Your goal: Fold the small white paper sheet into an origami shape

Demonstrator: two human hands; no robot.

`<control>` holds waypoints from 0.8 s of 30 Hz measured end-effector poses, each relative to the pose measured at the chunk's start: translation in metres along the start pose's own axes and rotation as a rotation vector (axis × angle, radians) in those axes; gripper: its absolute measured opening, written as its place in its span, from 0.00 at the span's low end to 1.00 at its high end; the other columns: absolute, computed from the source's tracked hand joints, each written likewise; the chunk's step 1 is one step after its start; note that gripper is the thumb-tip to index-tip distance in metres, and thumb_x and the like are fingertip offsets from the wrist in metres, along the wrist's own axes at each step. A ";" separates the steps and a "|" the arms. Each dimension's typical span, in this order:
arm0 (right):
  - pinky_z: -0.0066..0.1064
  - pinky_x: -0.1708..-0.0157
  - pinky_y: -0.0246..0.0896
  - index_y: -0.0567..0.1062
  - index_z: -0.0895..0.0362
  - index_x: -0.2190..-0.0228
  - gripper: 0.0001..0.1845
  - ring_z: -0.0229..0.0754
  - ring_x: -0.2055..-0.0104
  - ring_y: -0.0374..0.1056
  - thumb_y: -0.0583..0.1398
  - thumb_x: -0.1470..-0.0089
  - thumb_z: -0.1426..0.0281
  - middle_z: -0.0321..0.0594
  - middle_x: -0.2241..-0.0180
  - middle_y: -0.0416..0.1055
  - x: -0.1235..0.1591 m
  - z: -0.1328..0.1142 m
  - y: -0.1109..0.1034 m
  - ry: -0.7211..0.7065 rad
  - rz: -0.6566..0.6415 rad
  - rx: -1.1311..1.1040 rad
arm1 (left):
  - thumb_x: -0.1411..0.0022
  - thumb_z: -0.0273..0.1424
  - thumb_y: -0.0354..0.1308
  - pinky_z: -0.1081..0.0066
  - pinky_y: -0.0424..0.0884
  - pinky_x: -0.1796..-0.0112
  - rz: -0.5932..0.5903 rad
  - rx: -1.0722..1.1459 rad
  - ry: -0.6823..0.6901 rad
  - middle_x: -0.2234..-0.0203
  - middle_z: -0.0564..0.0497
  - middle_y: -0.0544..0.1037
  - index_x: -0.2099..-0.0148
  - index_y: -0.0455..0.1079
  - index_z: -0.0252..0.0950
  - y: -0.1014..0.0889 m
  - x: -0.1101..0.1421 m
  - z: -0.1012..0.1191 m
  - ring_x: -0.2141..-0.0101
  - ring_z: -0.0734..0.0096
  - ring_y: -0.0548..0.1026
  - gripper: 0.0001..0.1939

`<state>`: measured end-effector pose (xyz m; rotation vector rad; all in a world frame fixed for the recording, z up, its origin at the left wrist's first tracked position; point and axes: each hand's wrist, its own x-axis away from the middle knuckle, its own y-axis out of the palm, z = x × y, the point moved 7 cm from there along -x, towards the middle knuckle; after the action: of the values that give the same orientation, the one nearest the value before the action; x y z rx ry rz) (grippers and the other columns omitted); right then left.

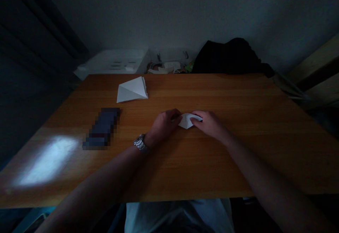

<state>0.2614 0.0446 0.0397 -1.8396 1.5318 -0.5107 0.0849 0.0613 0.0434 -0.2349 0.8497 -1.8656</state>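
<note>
A small folded piece of white paper is held between my two hands above the middle of the wooden table. My left hand pinches its left end, thumb on top. At the right end, my right hand grips it with the thumb laid over the near face and the fingers behind. A crease runs down the middle of the paper, and its lower point faces me. Some fingertips are hidden behind the paper. A metal watch sits on my left wrist.
A stack of folded white paper lies at the back left. In front of it is a dark pixelated rectangular object. Beyond the far edge stand a white plastic bin, a container of mixed items and a black cloth-like heap.
</note>
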 end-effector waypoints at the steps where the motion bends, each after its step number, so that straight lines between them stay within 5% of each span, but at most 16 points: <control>1: 0.38 0.59 0.67 0.80 0.52 0.60 0.09 0.49 0.59 0.76 0.61 0.39 0.65 0.44 0.59 0.81 0.000 0.000 0.000 -0.004 0.006 -0.013 | 0.32 0.34 0.58 0.73 0.69 0.68 0.004 -0.003 -0.010 0.67 0.49 0.81 0.57 0.75 0.37 0.000 0.000 -0.001 0.69 0.69 0.78 0.07; 24: 0.36 0.61 0.64 0.79 0.53 0.66 0.07 0.47 0.61 0.73 0.60 0.38 0.69 0.43 0.64 0.78 -0.001 -0.006 0.009 -0.087 0.020 0.074 | 0.33 0.29 0.59 0.69 0.69 0.62 -0.023 -0.208 0.162 0.66 0.48 0.78 0.61 0.73 0.37 0.010 -0.004 0.002 0.64 0.65 0.74 0.02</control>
<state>0.2508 0.0437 0.0381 -1.7652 1.4531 -0.4664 0.0945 0.0615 0.0390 -0.2255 1.1591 -1.8355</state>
